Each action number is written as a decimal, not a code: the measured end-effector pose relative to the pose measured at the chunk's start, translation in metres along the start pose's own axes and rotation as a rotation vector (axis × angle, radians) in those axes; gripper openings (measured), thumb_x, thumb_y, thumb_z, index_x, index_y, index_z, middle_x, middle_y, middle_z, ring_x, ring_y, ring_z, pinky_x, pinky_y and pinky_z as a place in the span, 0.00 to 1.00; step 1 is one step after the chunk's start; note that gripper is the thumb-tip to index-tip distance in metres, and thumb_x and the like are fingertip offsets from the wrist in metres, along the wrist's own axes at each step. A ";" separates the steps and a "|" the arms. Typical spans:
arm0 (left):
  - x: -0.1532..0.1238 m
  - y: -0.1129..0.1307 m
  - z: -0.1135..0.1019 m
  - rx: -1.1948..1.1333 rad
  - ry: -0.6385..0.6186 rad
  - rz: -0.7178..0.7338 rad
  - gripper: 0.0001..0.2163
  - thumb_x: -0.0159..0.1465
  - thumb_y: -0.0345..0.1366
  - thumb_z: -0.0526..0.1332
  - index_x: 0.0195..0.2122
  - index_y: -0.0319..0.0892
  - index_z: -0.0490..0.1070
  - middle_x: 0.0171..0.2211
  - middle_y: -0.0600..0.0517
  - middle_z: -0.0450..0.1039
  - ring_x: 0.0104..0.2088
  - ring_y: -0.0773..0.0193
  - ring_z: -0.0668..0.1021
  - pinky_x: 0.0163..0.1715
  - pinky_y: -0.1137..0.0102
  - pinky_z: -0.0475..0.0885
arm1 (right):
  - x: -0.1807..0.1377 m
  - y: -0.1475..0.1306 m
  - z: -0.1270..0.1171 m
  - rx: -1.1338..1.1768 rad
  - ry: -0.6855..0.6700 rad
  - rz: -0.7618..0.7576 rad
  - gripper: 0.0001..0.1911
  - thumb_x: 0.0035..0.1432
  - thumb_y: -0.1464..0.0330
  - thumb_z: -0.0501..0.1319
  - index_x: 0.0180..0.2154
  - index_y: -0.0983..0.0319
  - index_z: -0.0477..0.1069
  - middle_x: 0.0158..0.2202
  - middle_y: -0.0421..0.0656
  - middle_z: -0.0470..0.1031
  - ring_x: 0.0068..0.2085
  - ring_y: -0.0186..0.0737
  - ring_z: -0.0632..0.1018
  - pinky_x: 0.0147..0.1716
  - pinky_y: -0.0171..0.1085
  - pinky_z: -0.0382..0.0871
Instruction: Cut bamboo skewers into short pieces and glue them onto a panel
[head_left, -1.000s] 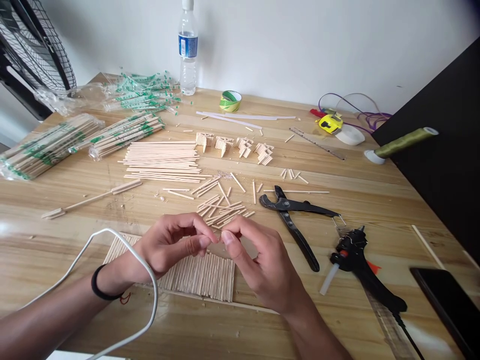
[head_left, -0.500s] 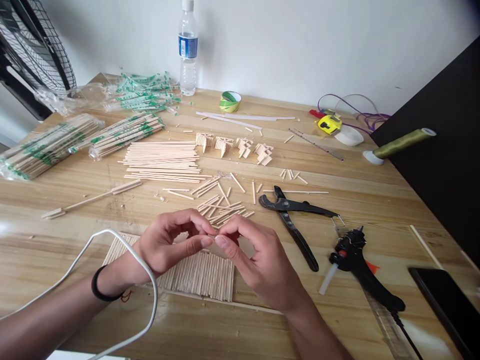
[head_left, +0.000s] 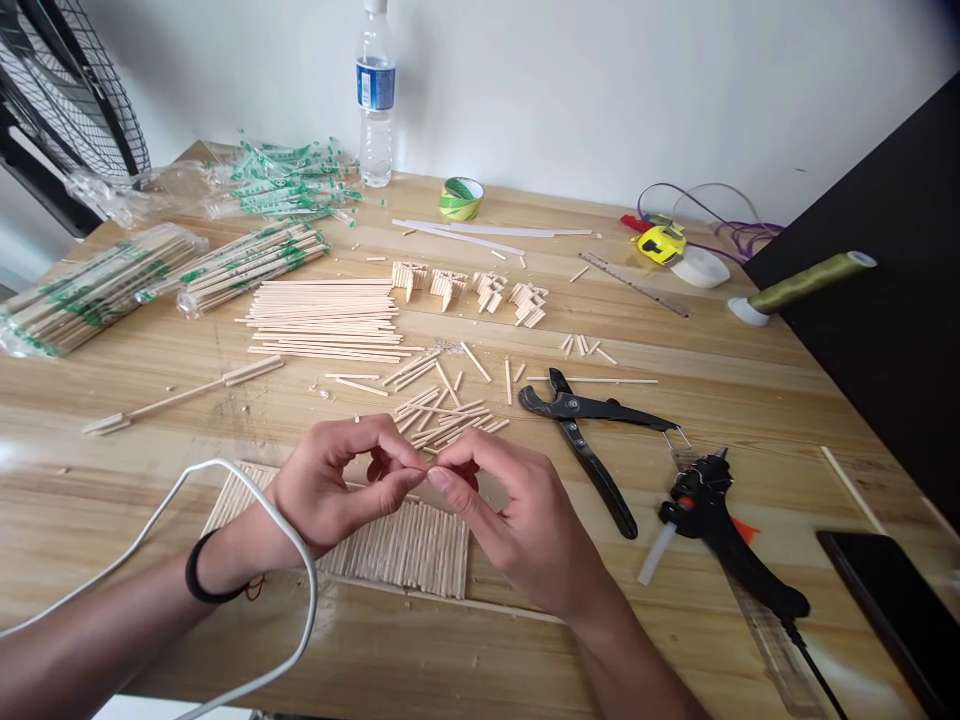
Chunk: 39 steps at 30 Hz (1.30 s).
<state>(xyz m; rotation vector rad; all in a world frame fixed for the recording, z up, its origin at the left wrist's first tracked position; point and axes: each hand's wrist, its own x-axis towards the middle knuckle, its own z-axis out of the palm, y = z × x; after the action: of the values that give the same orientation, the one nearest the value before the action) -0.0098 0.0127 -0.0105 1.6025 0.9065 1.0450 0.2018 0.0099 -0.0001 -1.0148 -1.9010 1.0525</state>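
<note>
One wooden table (head_left: 420,655). At least two bagged stick bundles (head_left: 97,290) lay by left edge, green print illegible. One stick panel (head_left: 405,552) lay flat toward near edge, partly beneath hands. One bottle (head_left: 375,90) stood at far edge, blue label unreadable. Left hand (head_left: 326,490), right hand (head_left: 517,520): thumb and forefinger of each pinched closed, tips meeting above panel; anything tiny between, could not tell. One glue gun (head_left: 716,530), one cutter (head_left: 574,408) right of panel. Four stick blocks (head_left: 529,302) toward far edge.
</note>
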 end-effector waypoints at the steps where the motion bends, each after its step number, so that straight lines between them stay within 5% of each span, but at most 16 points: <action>1: 0.000 0.000 0.000 0.007 0.001 -0.001 0.04 0.66 0.28 0.67 0.34 0.41 0.80 0.26 0.56 0.74 0.27 0.72 0.71 0.30 0.76 0.69 | 0.000 0.000 0.000 -0.001 -0.002 -0.001 0.08 0.71 0.70 0.62 0.35 0.61 0.74 0.30 0.37 0.74 0.31 0.32 0.73 0.31 0.33 0.66; 39: 0.002 0.001 0.000 0.037 0.011 -0.002 0.08 0.70 0.31 0.63 0.32 0.40 0.73 0.25 0.56 0.68 0.26 0.70 0.69 0.27 0.74 0.65 | -0.002 0.000 0.001 -0.054 -0.002 0.048 0.09 0.73 0.67 0.58 0.38 0.60 0.73 0.30 0.38 0.73 0.31 0.35 0.73 0.31 0.35 0.66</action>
<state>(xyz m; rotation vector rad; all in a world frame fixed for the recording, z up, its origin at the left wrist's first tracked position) -0.0093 0.0142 -0.0088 1.6279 0.9395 1.0418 0.2017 0.0082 -0.0008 -1.0950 -1.9244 1.0338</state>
